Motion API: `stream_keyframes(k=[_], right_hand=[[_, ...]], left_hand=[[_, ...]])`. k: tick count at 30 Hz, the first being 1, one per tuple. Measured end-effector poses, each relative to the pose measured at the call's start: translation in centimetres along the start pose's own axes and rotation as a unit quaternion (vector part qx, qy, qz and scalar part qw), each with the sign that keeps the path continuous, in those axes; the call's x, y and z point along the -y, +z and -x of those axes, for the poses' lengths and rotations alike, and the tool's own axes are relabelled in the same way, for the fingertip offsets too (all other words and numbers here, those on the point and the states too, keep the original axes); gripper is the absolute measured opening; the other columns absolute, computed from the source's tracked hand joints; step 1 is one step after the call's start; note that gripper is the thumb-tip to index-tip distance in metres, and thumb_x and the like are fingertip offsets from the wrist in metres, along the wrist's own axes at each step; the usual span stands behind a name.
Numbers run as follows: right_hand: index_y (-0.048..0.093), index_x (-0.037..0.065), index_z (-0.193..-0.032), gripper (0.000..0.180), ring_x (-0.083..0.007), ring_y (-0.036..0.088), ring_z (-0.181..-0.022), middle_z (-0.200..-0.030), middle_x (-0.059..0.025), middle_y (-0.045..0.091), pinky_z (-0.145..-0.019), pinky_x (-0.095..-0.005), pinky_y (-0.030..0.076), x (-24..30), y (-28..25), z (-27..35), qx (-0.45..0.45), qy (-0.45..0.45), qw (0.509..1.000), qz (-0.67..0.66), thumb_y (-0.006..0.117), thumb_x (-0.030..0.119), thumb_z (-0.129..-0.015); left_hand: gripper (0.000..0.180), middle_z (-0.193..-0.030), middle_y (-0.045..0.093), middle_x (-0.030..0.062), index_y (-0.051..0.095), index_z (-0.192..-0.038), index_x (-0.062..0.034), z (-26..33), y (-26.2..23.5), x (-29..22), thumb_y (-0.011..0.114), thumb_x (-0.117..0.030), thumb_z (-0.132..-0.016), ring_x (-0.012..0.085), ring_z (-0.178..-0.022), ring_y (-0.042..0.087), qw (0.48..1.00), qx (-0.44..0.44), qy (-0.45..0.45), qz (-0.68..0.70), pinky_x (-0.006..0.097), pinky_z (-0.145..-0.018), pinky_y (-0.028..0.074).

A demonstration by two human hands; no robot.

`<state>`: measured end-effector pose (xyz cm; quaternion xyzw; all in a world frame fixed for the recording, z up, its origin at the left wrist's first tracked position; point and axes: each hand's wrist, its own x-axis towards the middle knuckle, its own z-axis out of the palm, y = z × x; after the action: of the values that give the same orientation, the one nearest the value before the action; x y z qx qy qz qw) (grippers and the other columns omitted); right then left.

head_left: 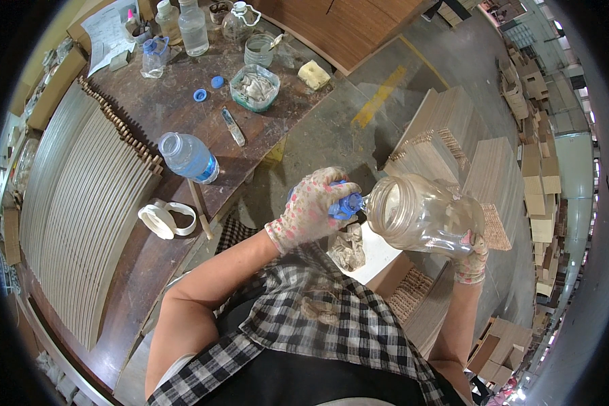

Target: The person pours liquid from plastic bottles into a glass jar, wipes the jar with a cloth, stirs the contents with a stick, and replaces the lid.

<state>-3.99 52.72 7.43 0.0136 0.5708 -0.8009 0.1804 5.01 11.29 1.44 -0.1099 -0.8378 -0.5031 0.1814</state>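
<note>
My left hand (311, 210), in a pale glove with pink spots, is closed around a plastic bottle with a blue neck (346, 207). The bottle's body is mostly hidden by my fingers, and its clear mouth points right. Just beside that mouth is the opening of a large clear jar (426, 216), tilted on its side toward the left. My right hand (471, 262), in a matching glove, grips the jar near its base. A white screw lid with a loop handle (161, 220) rests near the table edge. Whether liquid is flowing cannot be made out.
On the dark table (264, 135) stand an uncapped water bottle (189, 158), a tub with a rag (255, 88), a knife (233, 126), blue caps (200, 95) and several bottles. Curved strips (81, 216) fill its left. Stacked boards (426, 155) stand right. A yellow sponge (314, 75) sits at the corner.
</note>
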Motion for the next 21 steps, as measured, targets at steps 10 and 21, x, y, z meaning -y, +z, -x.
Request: stream_keyframes(k=[10,21], right_hand=[[0.048,-0.004,-0.135,0.073,-0.0263,0.064,-0.105,-0.123,-0.0142,0.063,-0.093,-0.0414,0.054,-0.3,-2.1,-0.5,0.030,-0.030,0.999,-0.029,0.078,0.018,-0.071],[0.054,0.007,-0.088,0.028,-0.0159,0.056,-0.078,-0.083,-0.0009,0.056,-0.078,-0.0329,0.050,0.6,1.0,0.0,-0.032,0.009,0.999,-0.013,0.076,0.012,-0.072]], left_hand=[[0.047,-0.110,0.061,0.0149,0.069,-0.108,-0.0069,0.2,0.0,0.2,0.084,-0.021,-0.066,0.0335,-0.100,0.063,1.000,0.005,0.000,-0.001,0.040,-0.083,0.052],[0.048,-0.111,0.061,0.0156,0.068,-0.110,-0.0073,0.5,0.0,0.4,0.084,-0.023,-0.067,0.0342,-0.101,0.063,1.000,0.008,-0.001,-0.011,0.040,-0.085,0.052]])
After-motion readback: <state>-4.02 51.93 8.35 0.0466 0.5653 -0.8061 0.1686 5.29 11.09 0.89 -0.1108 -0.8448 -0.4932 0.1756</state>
